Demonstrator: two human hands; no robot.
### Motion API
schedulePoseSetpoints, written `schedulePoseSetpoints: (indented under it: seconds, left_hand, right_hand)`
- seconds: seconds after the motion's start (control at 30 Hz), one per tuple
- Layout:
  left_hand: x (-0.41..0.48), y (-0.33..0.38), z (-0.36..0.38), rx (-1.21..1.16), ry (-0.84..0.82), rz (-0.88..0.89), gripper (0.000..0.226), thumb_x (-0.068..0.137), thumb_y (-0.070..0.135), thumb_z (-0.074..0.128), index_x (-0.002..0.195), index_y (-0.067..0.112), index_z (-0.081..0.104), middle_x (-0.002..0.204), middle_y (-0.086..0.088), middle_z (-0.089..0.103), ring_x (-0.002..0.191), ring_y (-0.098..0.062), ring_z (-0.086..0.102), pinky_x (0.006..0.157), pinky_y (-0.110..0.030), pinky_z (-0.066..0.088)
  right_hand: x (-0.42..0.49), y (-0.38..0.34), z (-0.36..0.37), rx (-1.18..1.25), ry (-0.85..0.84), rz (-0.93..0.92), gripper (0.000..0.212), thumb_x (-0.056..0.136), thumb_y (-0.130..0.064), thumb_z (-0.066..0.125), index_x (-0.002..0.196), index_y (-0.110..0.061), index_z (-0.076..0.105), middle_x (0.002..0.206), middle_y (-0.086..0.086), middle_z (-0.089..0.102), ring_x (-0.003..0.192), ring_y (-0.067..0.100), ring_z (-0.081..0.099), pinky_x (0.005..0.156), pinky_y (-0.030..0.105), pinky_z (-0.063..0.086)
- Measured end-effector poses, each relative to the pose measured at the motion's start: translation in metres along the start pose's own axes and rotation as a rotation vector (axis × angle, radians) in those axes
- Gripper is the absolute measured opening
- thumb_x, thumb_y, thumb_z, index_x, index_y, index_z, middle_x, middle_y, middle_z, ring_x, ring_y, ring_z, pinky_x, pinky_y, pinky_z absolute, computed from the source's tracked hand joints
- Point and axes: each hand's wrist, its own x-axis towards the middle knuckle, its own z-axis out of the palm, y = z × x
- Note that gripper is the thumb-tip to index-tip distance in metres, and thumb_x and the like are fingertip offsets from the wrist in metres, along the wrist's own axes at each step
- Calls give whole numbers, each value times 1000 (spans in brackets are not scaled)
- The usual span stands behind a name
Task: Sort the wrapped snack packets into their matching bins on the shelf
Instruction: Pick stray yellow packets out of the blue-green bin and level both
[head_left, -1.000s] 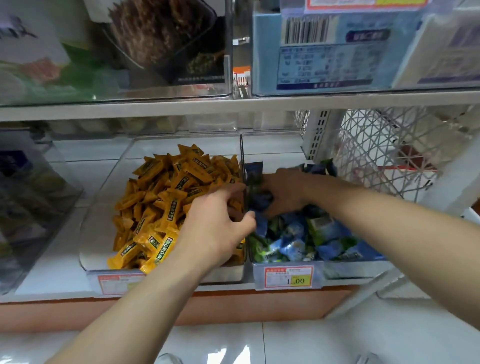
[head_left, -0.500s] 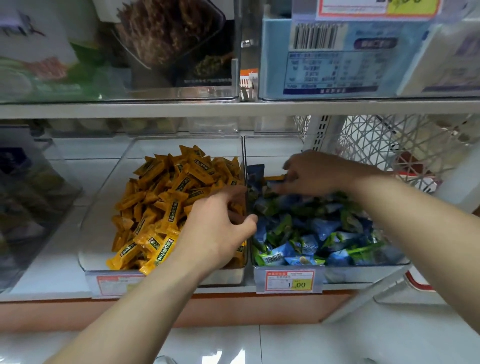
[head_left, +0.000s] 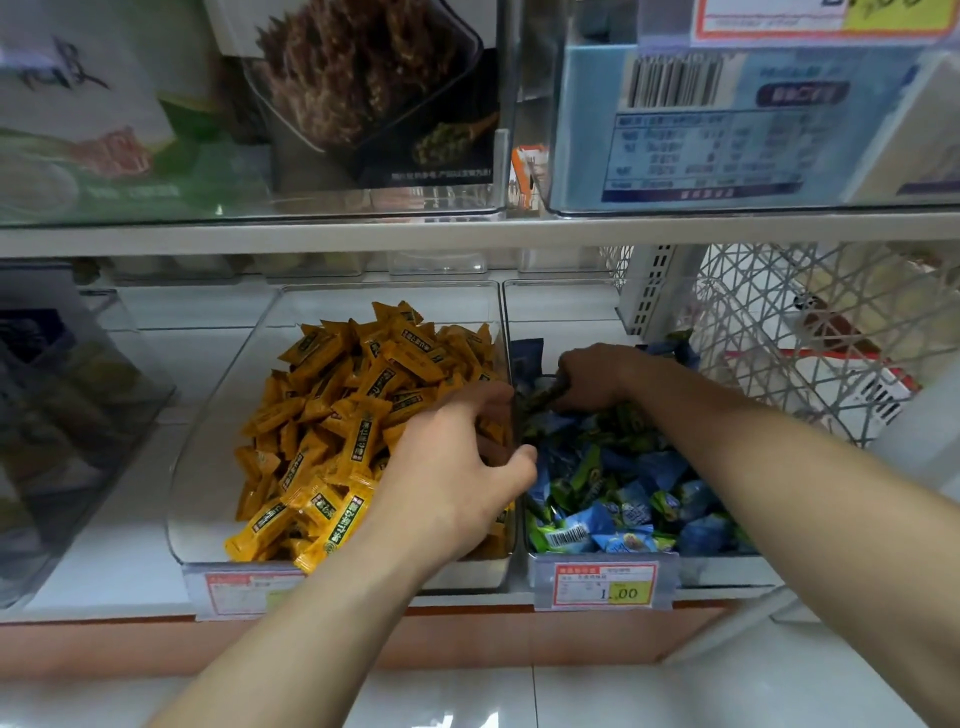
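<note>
The dark green packet (head_left: 543, 401) lies far left in the right bin (head_left: 727, 571), among blue packets (head_left: 623, 499), pinched by the right hand (head_left: 592, 376). It looks light, crinkly and slippery, best held by a sealed end. The left hand (head_left: 457, 467) curls over the clear wall (head_left: 503, 322), beside the yellow packets (head_left: 332, 441).

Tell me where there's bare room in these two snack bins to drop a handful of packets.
Yellow bin: bare floor along its left wall, front-left corner and behind the pile. Blue-green bin: only a bare strip at the back wall, behind the right hand gripping a packet. Crowded: between the bins, where the left hand sits.
</note>
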Motion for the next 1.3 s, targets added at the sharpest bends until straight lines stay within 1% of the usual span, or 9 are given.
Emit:
schedulePoseSetpoints:
  seconds: [0.07, 0.13, 0.27, 0.5, 0.73, 0.97, 1.1, 1.2, 1.3]
  left_hand:
    - [-1, 1, 0, 13, -1, 11, 55, 80, 45, 70, 132, 35, 53, 110, 20, 64, 89, 1, 64, 80, -23, 57]
    - [-1, 1, -1, 16, 1, 19, 55, 81, 45, 70, 133, 34, 52, 114, 18, 64, 91, 1, 64, 80, -21, 56]
    - [-2, 1, -2, 11, -2, 24, 55, 83, 44, 70, 134, 34, 52, 113, 20, 63, 85, 4, 63, 76, -17, 54]
    - [-1, 1, -4, 9, -14, 14, 54, 82, 45, 70, 132, 36, 53, 108, 20, 64, 83, 4, 63, 74, -16, 52]
    - [-1, 2, -4, 6, -23, -4, 53, 81, 45, 71, 131, 37, 53, 104, 18, 65, 82, 3, 63, 75, -20, 55]
    - [-2, 4, -6, -7, -41, -15, 52, 82, 43, 71, 130, 37, 53, 106, 18, 64, 84, 2, 63, 80, -27, 57]
    - [-5, 4, -7, -15, -51, -6, 53, 83, 43, 71, 133, 36, 52, 106, 18, 63, 86, 2, 62, 79, -22, 55]
    - [-4, 3, -8, -18, -60, -12, 51, 83, 44, 71, 131, 36, 53, 102, 18, 64, 85, 0, 63, 79, -25, 56]
    - [-2, 4, -8, -19, -48, -12, 46, 84, 45, 69, 127, 36, 57, 105, 18, 66, 89, 0, 62, 79, -24, 54]
  right_hand:
    - [-4, -1, -1, -37, 8, -15, 69, 93, -54, 55, 151, -24, 35, 150, 6, 45, 128, 27, 50, 96, 34, 41]
    - [-6, -2, -2, -49, 13, -41, 68, 94, -48, 56, 154, -30, 30, 154, 4, 42, 133, 26, 46, 95, 31, 38]
    - [-7, -3, -3, 15, -71, -44, 67, 89, -43, 65, 148, -24, 39, 147, 5, 47, 125, 25, 51, 83, 26, 35]
    - [-13, 3, -2, 92, -59, -81, 66, 87, -35, 70, 145, -19, 41, 137, 5, 54, 102, 17, 49, 81, 26, 38]
    - [-27, -3, -11, -51, -147, -84, 58, 86, -32, 73, 136, -10, 55, 131, 8, 59, 111, 24, 59, 86, 32, 51]
    - [-38, 2, -13, -92, -195, -22, 44, 92, -33, 65, 126, -7, 59, 120, 10, 60, 92, 20, 58, 62, 25, 42]
    - [-40, 5, -6, 30, -145, -45, 38, 91, -31, 66, 122, -10, 61, 118, 10, 63, 98, 23, 60, 78, 31, 50]
    - [-48, 18, -7, 270, 35, -102, 31, 81, -26, 77, 109, -17, 67, 100, 3, 66, 80, 14, 58, 63, 26, 44]
    - [-68, 28, -14, 535, 259, -124, 38, 76, -27, 83, 108, -32, 63, 97, -8, 63, 79, 4, 58, 62, 21, 40]
